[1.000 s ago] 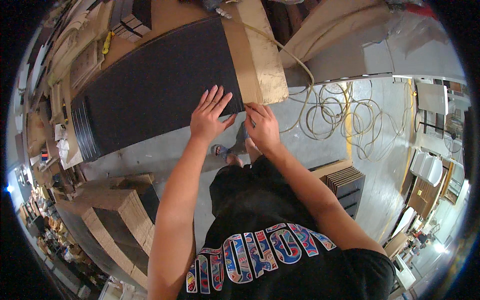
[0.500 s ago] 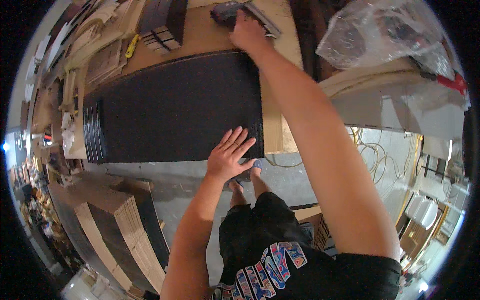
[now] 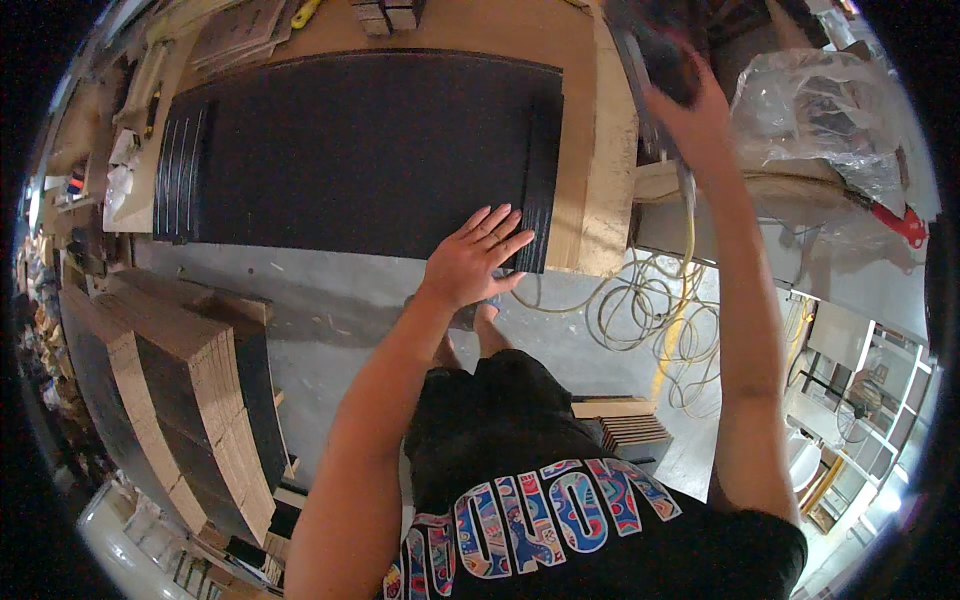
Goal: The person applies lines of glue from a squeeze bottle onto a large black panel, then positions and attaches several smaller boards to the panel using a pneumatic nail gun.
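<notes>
A long black board (image 3: pixel 360 160) lies across the worktable, with narrow black strips (image 3: pixel 543 175) along its right end and several more strips (image 3: pixel 180 170) at its left end. My left hand (image 3: pixel 472 258) rests flat on the board's near right corner, fingers spread beside the strips. Out past the table's right edge, my right hand (image 3: pixel 700 125) is wrapped round a dark tool that looks like an air nail gun (image 3: pixel 665 65). Motion smears the tool, and its far part is in shadow. A pale hose (image 3: pixel 688 225) hangs below it.
Stacks of dark boards (image 3: pixel 190 380) stand on the floor at left. Looped hose (image 3: pixel 640 310) lies on the floor at right. Clear plastic wrap (image 3: pixel 810 110) and a red-handled tool (image 3: pixel 900 225) sit on the right-hand bench. Bundled strips (image 3: pixel 385 15) lie at the table's far side.
My right hand has carried the nail gun from the table's far side rightward, past the table edge. My left hand stays flat on the board. The whole view has shifted.
</notes>
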The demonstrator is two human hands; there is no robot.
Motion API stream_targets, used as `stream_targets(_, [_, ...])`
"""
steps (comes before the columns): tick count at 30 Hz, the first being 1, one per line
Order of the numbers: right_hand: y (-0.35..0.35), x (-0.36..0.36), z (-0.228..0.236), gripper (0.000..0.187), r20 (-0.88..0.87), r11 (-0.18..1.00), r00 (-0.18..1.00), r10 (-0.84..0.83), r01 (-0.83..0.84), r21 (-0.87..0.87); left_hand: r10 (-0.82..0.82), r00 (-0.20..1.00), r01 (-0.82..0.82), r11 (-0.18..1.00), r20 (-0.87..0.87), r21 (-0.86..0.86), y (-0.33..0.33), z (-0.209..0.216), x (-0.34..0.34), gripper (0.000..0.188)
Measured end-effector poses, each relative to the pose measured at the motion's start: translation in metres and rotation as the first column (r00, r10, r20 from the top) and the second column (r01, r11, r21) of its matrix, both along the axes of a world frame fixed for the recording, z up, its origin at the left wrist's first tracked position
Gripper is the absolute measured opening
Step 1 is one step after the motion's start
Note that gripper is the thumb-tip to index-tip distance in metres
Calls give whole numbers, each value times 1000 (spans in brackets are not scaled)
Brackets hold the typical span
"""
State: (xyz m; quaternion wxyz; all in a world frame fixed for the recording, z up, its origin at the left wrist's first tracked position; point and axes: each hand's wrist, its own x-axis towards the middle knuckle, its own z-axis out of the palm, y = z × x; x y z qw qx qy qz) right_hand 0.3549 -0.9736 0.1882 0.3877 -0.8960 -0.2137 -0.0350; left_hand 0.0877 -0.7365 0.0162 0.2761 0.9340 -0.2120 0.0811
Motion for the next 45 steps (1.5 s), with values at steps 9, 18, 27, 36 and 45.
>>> stream_targets(9, [-46,-257,33,30,-845,966,500,-188,247,-69,-32,999,32,999,34,4,-1,2,5,73])
stream_targets(18, [0,-288,11,40,-887,974,440,-139,221,-42,-31,997,34,999,69,-39,2,-5,2,69])
stream_targets(27, [10,-287,4,36,-865,979,474,-168,182,-91,-25,998,29,998,66,-62,1,0,2,66])
stream_targets(36, [16,-288,6,35,-851,970,477,-222,193,-146,-24,999,27,998,48,-53,-2,-1,3,67])
stream_targets(45, [14,-292,4,35,-861,967,465,-204,232,-103,-24,998,28,997,66,-66,-3,-3,3,65])
